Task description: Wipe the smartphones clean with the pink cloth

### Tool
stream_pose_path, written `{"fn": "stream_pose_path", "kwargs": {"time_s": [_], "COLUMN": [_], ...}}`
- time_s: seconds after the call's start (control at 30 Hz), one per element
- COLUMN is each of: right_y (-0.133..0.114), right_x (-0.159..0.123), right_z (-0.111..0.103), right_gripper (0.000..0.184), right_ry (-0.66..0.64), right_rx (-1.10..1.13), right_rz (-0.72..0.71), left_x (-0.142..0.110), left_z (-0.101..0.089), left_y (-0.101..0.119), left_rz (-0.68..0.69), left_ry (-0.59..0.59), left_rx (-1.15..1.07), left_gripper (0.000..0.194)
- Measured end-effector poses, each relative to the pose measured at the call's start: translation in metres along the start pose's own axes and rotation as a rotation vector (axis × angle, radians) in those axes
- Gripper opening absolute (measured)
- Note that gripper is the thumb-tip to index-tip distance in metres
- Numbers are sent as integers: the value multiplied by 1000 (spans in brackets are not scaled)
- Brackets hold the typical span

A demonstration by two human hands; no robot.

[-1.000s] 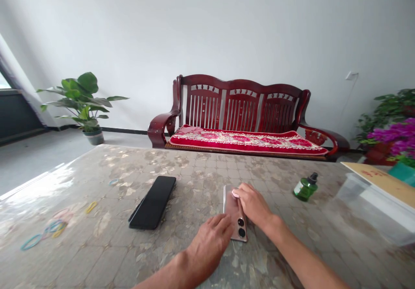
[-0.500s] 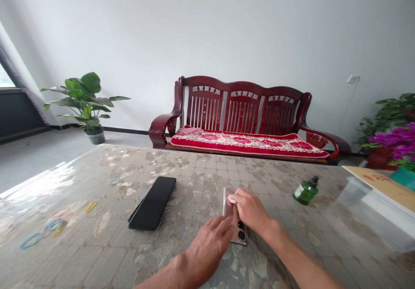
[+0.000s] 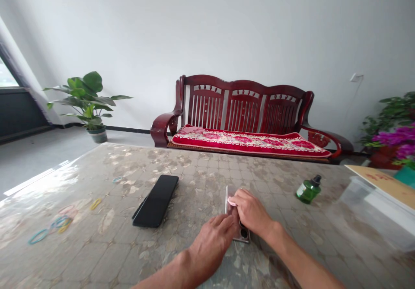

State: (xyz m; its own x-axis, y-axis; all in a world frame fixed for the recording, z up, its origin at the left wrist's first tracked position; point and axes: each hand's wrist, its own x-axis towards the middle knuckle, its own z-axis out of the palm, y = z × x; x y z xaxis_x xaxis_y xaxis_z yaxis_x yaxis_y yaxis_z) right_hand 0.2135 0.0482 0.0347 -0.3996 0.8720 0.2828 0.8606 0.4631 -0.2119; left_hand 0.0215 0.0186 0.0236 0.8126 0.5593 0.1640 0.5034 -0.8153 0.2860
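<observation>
A phone lies face down on the table, its dark round camera lenses toward me. Across its lower part, the outstretched fingers of my left hand rest on it. My right hand is closed over the phone's upper half, pinching a small pale wad that looks like tissue or cloth. Most of the phone's back is hidden under both hands. To the left, a black phone lies screen up, apart from my hands, with a thin edge showing beneath its left side.
A green pump bottle stands to the right. Beyond it are a clear plastic box and a tan board. Several coloured rubber bands lie at left on the patterned table. A wooden bench stands behind.
My right hand has slid slightly toward me along the phone, covering more of the lens area. The whole view has shifted slightly. The left hand still rests on the phone.
</observation>
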Motion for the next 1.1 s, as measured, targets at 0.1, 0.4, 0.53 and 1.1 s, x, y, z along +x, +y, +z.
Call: {"fn": "stream_pose_path", "kwargs": {"time_s": [0.1,0.4,0.53,1.1], "right_y": [3,1,-5,0], "right_x": [13,25,8,-3], "right_z": [3,6,2,-5], "right_gripper": [29,28,27,30], "right_ry": [6,-9,-32,-26], "right_rx": [-33,-63,-22,47], "right_rz": [62,44,-33,-45], "left_x": [-1,0,1,3], "left_z": [1,-3,-2,0], "left_y": [0,1,2,-8], "left_rz": [2,8,-2,-17], "left_ry": [6,11,18,44], "left_rx": [-3,9,9,-3], "left_gripper": [46,36,33,48]}}
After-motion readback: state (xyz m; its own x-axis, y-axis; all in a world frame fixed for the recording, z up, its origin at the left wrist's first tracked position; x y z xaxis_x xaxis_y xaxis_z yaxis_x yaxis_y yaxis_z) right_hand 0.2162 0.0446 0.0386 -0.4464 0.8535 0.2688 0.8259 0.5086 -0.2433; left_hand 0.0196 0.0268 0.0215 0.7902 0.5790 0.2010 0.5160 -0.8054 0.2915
